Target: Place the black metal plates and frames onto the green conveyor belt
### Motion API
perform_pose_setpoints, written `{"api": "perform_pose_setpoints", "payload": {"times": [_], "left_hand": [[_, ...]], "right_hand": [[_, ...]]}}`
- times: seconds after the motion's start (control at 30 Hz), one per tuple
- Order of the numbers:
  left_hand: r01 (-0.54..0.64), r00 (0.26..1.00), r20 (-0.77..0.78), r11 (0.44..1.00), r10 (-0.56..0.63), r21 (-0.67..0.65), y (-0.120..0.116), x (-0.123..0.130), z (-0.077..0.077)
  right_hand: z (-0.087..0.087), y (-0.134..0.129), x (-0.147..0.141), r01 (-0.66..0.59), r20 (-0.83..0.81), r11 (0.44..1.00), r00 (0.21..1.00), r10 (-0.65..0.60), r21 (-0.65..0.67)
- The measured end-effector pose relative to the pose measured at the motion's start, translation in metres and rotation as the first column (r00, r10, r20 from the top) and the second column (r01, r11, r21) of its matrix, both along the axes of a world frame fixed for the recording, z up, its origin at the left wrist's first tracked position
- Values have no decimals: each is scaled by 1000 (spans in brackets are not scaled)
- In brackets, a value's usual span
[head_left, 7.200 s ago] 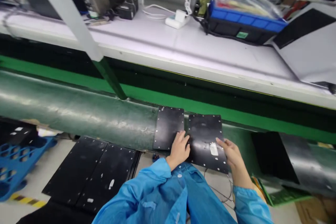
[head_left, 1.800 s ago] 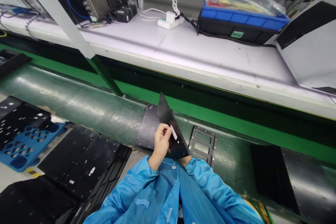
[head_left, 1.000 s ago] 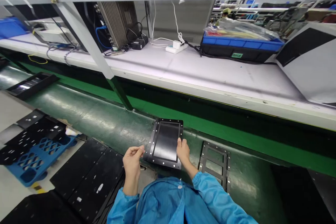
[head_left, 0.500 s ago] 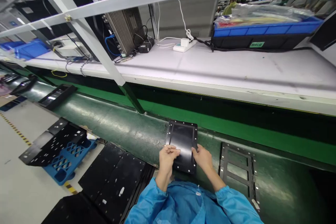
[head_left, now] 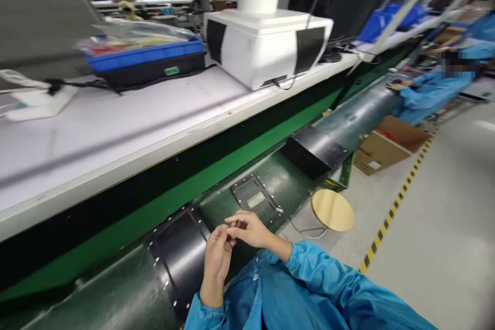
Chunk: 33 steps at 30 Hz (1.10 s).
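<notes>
My left hand [head_left: 217, 258] and my right hand [head_left: 249, 229] meet in front of my body, fingertips touching. The left is closed in a pinch. My right thumb and fingers also come together there, and whatever lies between them is too small or hidden to name. Just left of the hands, a glossy black panel [head_left: 181, 255] with white dots along its edges lies on the green conveyor belt [head_left: 116, 289]; neither hand clearly touches it. Beyond my fingers, a flat black frame [head_left: 242, 191] with rectangular windows rests on the same belt.
Farther along the belt stands a black box-shaped part [head_left: 315, 149]. A round wooden stool [head_left: 332, 210] and an open cardboard box [head_left: 382, 152] are on the floor at right. A white machine [head_left: 266, 41] and a blue bin [head_left: 147, 51] occupy the bench. A co-worker [head_left: 436, 85] reaches over the belt.
The view has swung to the right. My hands have left the black panel, where they were on its surface and right edge, and have come together beside it.
</notes>
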<state>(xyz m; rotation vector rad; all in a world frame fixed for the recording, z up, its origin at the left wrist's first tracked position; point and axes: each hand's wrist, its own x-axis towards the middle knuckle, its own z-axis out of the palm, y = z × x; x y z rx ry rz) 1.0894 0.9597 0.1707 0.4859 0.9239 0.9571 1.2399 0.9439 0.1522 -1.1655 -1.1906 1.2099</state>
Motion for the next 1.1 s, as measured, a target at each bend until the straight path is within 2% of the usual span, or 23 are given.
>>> {"api": "perform_pose_setpoints", "payload": {"times": [0.13, 0.23, 0.33, 0.47, 0.57, 0.67, 0.83, 0.9, 1.0, 1.1], "left_hand": [[166, 986, 3, 984, -166, -56, -6, 46, 0], [232, 969, -79, 972, -233, -21, -9, 80, -3], [223, 944, -258, 974, -204, 44, -11, 116, -11], [183, 874, -471, 978, -117, 98, -16, 174, -23], [164, 855, -512, 980, -83, 116, -24, 225, -27], [153, 865, -499, 975, -54, 159, -32, 277, -23], [182, 844, -534, 965, -55, 187, -40, 345, -12], [265, 829, -540, 952, -144, 153, -38, 364, -10], [409, 798, -513, 909, -316, 77, -32, 386, -11], [525, 704, -569, 851, -424, 15, -25, 399, -25]], "right_hand": [[5, -30, 33, 145, -54, 988, 988, -142, 48], [-1, -40, 62, 171, -96, 985, 981, -168, 27], [-10, -40, 97, 150, -119, 989, 982, -150, -5], [-21, -36, 154, 77, -243, 996, 966, -88, -54], [-25, -36, 200, 17, -380, 988, 922, -74, -151], [-25, -41, 244, 4, -508, 959, 848, -153, -282], [-26, -50, 299, -21, -569, 960, 809, -148, -280], [-30, -55, 316, 40, -535, 959, 823, -191, -281], [-35, -74, 348, 252, -390, 922, 849, -357, -295], [-31, -108, 398, 498, -150, 850, 839, -523, -172]]}}
